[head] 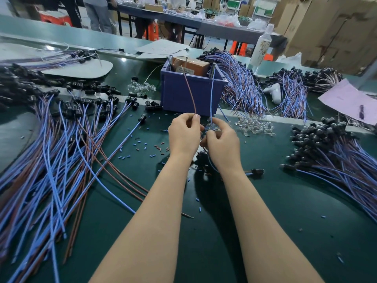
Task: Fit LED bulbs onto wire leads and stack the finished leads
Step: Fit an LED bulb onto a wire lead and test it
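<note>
My left hand [184,132] pinches a brown wire [189,90] that rises toward the blue bin. My right hand [221,139] pinches a blue wire [211,99] and holds a clear LED bulb [210,126] between the fingers; the wire's lower part loops down under my wrist. Both hands meet above the green table. A heap of clear LED bulbs [255,125] lies just right of my hands. Leads with black sockets [61,139] fan out on the left, and a stacked pile of leads [336,160] lies on the right.
A blue plastic bin [189,92] with a brown box stands right behind my hands. More wire bundles [238,82] lie behind it, another bulb heap [140,87] at its left. Small blue and brown sleeve bits [140,144] litter the table. A white bottle [262,45] stands far right.
</note>
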`<action>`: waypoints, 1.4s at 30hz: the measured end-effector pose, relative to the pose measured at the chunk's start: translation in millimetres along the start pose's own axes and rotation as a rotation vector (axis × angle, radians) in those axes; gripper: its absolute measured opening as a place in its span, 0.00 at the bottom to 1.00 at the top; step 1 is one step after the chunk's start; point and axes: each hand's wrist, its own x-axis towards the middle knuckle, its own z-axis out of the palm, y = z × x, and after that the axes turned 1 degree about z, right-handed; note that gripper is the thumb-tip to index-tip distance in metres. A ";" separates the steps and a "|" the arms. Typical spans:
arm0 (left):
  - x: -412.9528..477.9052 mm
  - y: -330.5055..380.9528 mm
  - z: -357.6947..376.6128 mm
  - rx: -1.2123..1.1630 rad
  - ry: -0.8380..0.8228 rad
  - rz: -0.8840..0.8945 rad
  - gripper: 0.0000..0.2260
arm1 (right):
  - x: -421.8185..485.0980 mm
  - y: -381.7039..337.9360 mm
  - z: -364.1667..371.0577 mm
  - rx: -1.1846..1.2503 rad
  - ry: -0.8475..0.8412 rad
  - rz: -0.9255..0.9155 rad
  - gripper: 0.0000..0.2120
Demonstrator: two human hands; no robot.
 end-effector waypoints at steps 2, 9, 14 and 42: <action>0.1 -0.4 0.5 -0.002 -0.005 -0.010 0.07 | -1.0 -0.3 1.1 -0.011 -0.010 -0.004 0.17; 0.0 -0.9 0.9 0.017 -0.003 -0.001 0.06 | -2.9 -1.2 1.7 -0.046 -0.053 -0.012 0.14; -3.2 2.5 0.6 0.053 -0.010 0.020 0.07 | -4.1 -1.6 2.3 -0.054 -0.063 -0.006 0.13; -5.6 3.4 1.7 0.133 -0.017 0.060 0.07 | -4.9 -2.4 2.1 -0.063 -0.097 0.012 0.11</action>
